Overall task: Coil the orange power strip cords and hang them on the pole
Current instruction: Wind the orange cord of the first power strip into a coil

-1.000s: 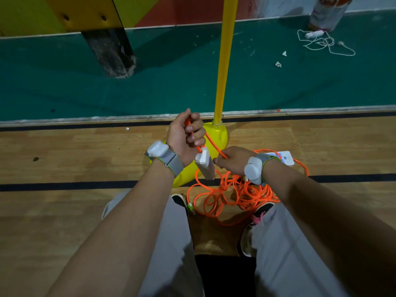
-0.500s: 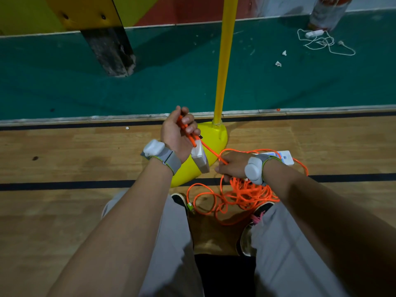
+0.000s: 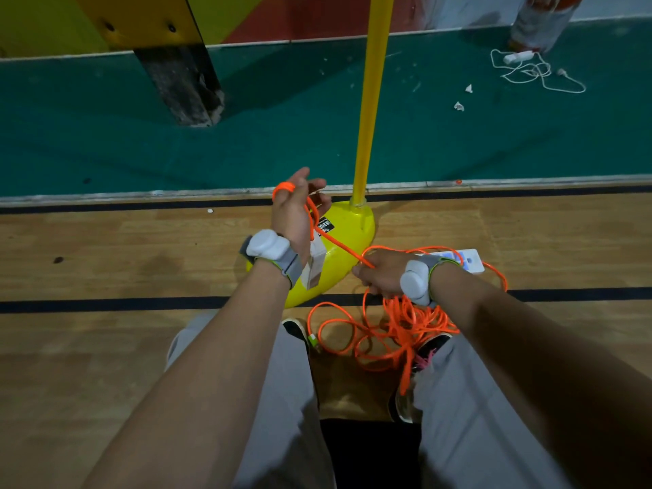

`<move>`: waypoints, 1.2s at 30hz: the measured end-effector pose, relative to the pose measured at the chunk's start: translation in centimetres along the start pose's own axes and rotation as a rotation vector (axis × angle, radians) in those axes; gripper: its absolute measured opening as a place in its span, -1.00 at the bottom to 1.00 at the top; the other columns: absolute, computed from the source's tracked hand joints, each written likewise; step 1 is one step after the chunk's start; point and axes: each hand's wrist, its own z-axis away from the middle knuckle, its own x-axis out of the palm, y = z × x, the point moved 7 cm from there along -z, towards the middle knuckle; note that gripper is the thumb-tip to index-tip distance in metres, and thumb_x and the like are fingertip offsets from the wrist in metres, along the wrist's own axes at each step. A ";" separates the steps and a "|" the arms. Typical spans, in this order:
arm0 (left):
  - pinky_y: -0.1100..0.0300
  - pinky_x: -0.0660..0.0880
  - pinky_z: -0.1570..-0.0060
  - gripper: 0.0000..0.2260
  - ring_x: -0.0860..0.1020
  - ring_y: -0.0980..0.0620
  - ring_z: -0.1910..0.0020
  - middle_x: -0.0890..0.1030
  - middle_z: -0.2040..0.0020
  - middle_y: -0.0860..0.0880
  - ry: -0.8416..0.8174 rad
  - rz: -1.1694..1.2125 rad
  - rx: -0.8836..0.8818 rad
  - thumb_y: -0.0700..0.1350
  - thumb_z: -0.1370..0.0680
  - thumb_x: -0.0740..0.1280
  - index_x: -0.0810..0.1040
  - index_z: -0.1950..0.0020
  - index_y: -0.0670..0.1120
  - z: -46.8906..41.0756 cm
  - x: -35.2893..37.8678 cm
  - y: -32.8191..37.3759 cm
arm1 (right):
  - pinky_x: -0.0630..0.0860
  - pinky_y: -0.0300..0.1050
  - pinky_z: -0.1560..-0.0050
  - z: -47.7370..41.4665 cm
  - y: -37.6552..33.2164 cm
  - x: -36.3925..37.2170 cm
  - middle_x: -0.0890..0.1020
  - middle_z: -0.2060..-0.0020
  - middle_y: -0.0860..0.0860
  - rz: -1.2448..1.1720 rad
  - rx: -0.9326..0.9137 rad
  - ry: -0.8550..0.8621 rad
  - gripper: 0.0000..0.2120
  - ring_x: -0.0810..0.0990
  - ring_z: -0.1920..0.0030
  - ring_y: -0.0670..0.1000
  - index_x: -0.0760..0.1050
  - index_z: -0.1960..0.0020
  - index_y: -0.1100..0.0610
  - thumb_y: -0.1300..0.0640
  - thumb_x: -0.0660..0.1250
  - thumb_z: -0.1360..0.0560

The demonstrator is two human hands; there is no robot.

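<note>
My left hand (image 3: 293, 210) is raised beside the yellow pole (image 3: 370, 100), fingers stretched out, with the orange cord (image 3: 388, 333) looped over it. A white power strip (image 3: 314, 266) hangs from that cord under my left wrist. The cord runs taut down to my right hand (image 3: 379, 273), which grips it in a fist just above the floor. A loose tangle of orange cord lies on the wood floor between my feet. A second white power strip (image 3: 471, 261) lies flat behind my right wrist. The pole's yellow base (image 3: 352, 231) sits between my hands.
A white cord with its strip (image 3: 529, 65) lies on the green floor at the far right, near a pale cylinder (image 3: 539, 19). A dark wooden post (image 3: 180, 82) stands at the back left. Paper scraps (image 3: 458, 105) dot the green floor. My shoes (image 3: 298, 330) flank the tangle.
My left hand opened from a fist, turned and rose toward the pole, leaving the cord looped over it. The hanging strip swung under my wrist. My right hand barely moved.
</note>
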 end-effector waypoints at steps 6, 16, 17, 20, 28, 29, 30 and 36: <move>-0.03 0.53 -0.40 -0.54 0.67 -0.12 -0.21 0.65 -0.38 -0.17 -0.010 -0.135 0.068 -0.14 -0.81 0.16 0.15 -0.70 -0.12 0.3 0.3 0.3 | 0.48 -0.24 0.13 0.5 -0.2 0.4 0.75 0.27 -0.05 -0.019 0.011 -0.022 -0.40 0.67 0.21 -0.06 0.62 0.34 0.02 -0.23 0.12 -0.73; -0.06 0.33 -0.52 -0.72 0.42 -0.05 -0.58 0.31 -0.69 -0.06 0.043 -0.330 0.117 0.01 -0.61 0.43 0.51 -0.22 0.34 0.3 -0.5 1.3 | 0.59 0.11 0.02 1.0 -1.1 -1.0 0.67 0.22 0.18 -0.019 -0.044 0.066 -0.48 0.62 0.20 0.25 0.53 0.03 0.21 -0.25 0.15 -0.71; 0.00 0.33 -0.48 -0.64 0.43 -0.05 -0.56 0.36 -0.67 -0.06 0.042 -0.342 0.128 -0.02 -0.64 0.41 0.47 -0.39 0.28 0.4 -0.4 1.4 | 0.58 0.12 0.05 0.9 -1.2 -1.2 0.66 0.21 0.24 -0.036 -0.052 0.082 -0.45 0.59 0.23 0.27 0.54 0.00 0.25 -0.24 0.15 -0.71; 0.15 0.28 -0.37 -0.41 0.46 0.08 -0.43 0.43 -0.56 0.13 0.042 -0.448 0.107 -0.04 -0.74 0.32 0.16 -0.73 -0.01 0.5 -0.3 1.0 | 0.42 0.03 0.18 0.9 -1.4 -1.7 0.49 0.30 0.17 -0.023 -0.074 0.140 -0.51 0.44 0.28 0.16 0.45 0.13 0.18 -0.21 0.16 -0.72; 0.08 0.26 -0.36 -0.08 0.49 -0.05 -0.50 0.49 -0.57 -0.06 0.001 -0.624 -0.004 0.46 -0.50 0.21 0.08 -0.75 0.04 0.5 -0.7 0.2 | 0.32 0.01 0.26 2.0 -2.4 -4.2 0.56 0.28 0.14 0.000 -0.176 0.387 -0.57 0.50 0.24 0.17 0.58 0.12 0.18 -0.15 0.27 -0.69; 0.06 0.25 -0.39 -0.02 0.45 -0.08 -0.54 0.52 -0.55 -0.05 0.001 -0.640 -0.027 0.51 -0.48 0.18 0.02 -0.76 0.04 0.4 -0.9 -0.1 | 0.33 0.02 0.26 2.1 -2.7 -4.6 0.55 0.32 0.11 -0.004 -0.200 0.427 -0.60 0.50 0.25 0.17 0.57 0.16 0.14 -0.14 0.29 -0.68; 0.02 0.25 -0.44 0.03 0.42 -0.09 -0.57 0.51 -0.56 -0.04 -0.004 -0.653 -0.051 0.58 -0.44 0.16 0.01 -0.77 0.06 0.3 -1.0 -0.3 | 0.34 0.04 0.27 2.3 -2.9 -4.9 0.52 0.36 0.08 -0.013 -0.226 0.463 -0.61 0.49 0.27 0.17 0.54 0.21 0.10 -0.14 0.30 -0.66; -0.31 0.36 -0.48 0.25 0.55 -0.19 -0.41 0.58 -0.45 -0.08 -0.051 -0.808 -0.194 0.82 -0.22 0.02 0.33 -0.66 -0.01 -0.6 -2.2 -2.8 | 0.38 0.07 0.29 3.6 -4.3 -5.6 0.47 0.42 0.03 -0.064 -0.356 0.549 -0.70 0.45 0.32 0.14 0.48 0.26 0.05 -0.15 0.26 -0.50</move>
